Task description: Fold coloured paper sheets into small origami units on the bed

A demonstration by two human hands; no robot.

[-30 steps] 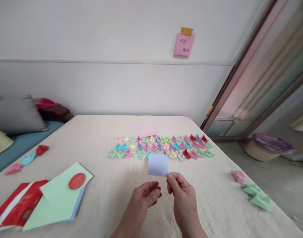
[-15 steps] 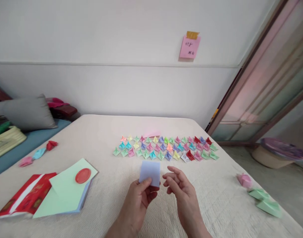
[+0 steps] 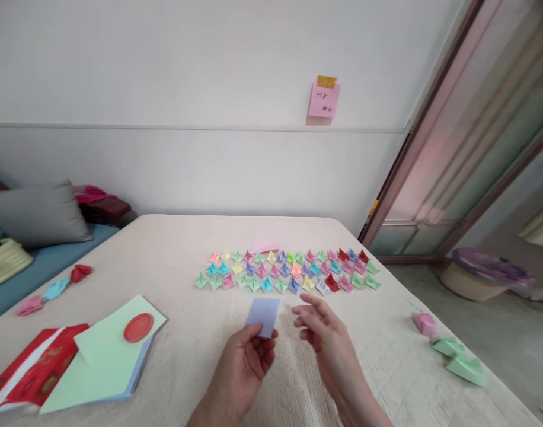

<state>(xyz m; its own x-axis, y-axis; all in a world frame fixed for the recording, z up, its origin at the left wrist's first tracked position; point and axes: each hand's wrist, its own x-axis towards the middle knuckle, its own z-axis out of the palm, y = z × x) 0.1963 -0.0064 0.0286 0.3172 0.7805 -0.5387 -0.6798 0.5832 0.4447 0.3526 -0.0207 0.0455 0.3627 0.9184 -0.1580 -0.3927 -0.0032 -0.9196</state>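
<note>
A small pale blue-violet square of paper (image 3: 264,314) is pinched in my left hand (image 3: 247,359), thumb on top and fingers curled beneath it. My right hand (image 3: 327,338) hovers just to the right, apart from the paper, with its fingers loosely bent and spread and nothing between them. Beyond both hands, several small folded paper pieces (image 3: 267,286) in many colours stand in rows across the cloth-covered table (image 3: 178,356).
At the left lie a stack of green and blue paper sheets (image 3: 98,365), a red round lid (image 3: 139,327) on it, and a red packet (image 3: 35,362). Green folded papers (image 3: 466,369) and a pink one (image 3: 425,324) sit near the right edge. A pink note (image 3: 323,101) is taped to the wall.
The paper in my left hand has tilted and turned slightly. My right hand stays apart from it, fingers a little shifted. The view has swung slightly, moving the scene left and down.
</note>
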